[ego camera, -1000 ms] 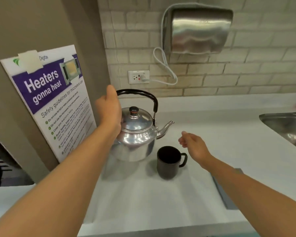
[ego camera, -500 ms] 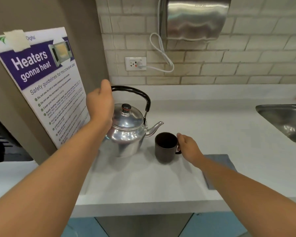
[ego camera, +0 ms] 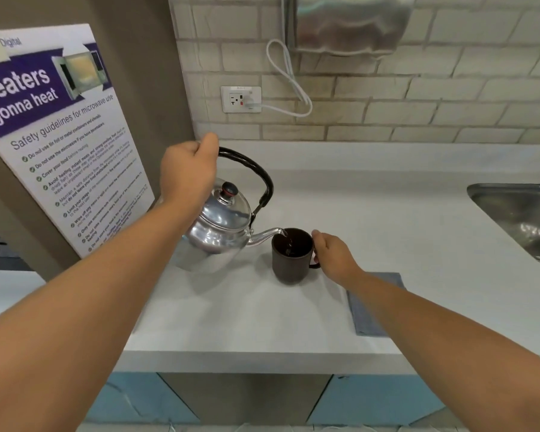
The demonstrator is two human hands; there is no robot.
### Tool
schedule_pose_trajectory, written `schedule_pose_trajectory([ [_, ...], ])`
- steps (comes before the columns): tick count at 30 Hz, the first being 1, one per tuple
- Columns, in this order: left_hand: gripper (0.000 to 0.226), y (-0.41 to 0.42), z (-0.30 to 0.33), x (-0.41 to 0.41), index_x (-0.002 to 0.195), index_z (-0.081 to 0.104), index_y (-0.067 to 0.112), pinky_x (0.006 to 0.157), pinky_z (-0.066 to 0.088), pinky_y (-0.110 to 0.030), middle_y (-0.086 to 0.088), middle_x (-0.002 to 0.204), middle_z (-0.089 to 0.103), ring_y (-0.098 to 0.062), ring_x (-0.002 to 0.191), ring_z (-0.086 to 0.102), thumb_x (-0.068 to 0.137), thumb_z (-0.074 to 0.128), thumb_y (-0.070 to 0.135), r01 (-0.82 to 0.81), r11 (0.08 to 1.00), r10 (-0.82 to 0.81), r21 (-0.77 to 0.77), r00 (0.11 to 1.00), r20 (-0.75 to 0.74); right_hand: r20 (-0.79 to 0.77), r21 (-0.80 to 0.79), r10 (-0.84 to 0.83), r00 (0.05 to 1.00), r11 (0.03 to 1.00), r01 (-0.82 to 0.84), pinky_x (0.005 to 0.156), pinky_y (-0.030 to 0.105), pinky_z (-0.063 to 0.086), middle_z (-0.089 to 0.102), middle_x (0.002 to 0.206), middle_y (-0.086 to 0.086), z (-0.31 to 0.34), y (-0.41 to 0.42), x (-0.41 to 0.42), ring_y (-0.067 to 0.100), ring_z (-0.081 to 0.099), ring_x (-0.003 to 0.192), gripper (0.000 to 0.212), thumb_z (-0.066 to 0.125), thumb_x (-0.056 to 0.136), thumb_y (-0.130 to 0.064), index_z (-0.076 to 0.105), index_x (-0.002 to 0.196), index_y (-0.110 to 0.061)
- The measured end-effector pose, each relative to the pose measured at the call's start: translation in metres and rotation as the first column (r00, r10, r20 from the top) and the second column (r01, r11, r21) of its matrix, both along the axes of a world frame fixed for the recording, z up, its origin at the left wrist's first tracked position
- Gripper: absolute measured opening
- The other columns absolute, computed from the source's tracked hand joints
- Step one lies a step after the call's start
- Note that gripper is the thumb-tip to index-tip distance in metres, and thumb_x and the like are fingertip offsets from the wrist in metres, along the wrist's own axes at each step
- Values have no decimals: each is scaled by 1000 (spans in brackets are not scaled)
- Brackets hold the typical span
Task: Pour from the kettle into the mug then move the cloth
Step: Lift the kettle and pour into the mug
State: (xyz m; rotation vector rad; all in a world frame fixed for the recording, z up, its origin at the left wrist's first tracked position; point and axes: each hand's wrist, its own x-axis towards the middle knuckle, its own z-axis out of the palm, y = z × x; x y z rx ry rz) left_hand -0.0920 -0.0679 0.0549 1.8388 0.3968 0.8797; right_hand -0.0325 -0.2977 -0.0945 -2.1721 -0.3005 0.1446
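A shiny steel kettle (ego camera: 219, 232) with a black handle is tilted to the right, its spout over the rim of a dark mug (ego camera: 289, 260). A thin stream of water runs from the spout into the mug. My left hand (ego camera: 187, 173) grips the kettle's handle at its left end. My right hand (ego camera: 334, 254) holds the mug by its handle on the right side; the mug stands on the white counter. A grey-blue cloth (ego camera: 368, 316) lies flat on the counter behind my right forearm, partly hidden by it.
A steel sink (ego camera: 524, 213) is set in the counter (ego camera: 262, 313) at the right. A safety poster (ego camera: 60, 135) leans on the wall at the left. A wall socket (ego camera: 240, 99) with a white cable and a metal hand dryer (ego camera: 349, 23) are on the brick wall.
My left hand has lifted and tilted the kettle to the right, and water now runs into the mug. My right hand stays on the mug's handle.
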Motion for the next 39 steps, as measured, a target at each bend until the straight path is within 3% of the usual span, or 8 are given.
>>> schedule_pose_trajectory([
  [6, 42, -11, 11, 4, 43, 27, 20, 49, 24, -32, 5, 42, 22, -17, 45, 23, 76, 48, 36, -3, 986, 9, 164, 999, -38, 14, 9, 18, 1000, 1000, -18, 66, 34, 42, 53, 67, 12, -1, -2, 1, 23, 52, 67, 47, 26, 101, -35, 44, 69, -5],
  [21, 41, -13, 34, 10, 46, 28, 19, 45, 19, -27, 4, 45, 24, -15, 42, 20, 77, 47, 36, 35, 927, 1, 374, 996, -95, 17, -6, 24, 1000, 1000, -24, 66, 33, 41, 55, 69, 15, -1, -2, 3, 24, 51, 66, 47, 26, 101, -34, 48, 71, -5],
  [39, 41, -12, 40, 17, 45, 30, 19, 44, 22, -26, 5, 43, 25, -15, 39, 21, 78, 46, 38, 51, 901, -2, 431, 994, -113, 16, -5, 33, 999, 999, -33, 60, 25, 41, 55, 65, 10, -1, -5, 3, 17, 51, 60, 47, 27, 101, -35, 47, 69, -6],
])
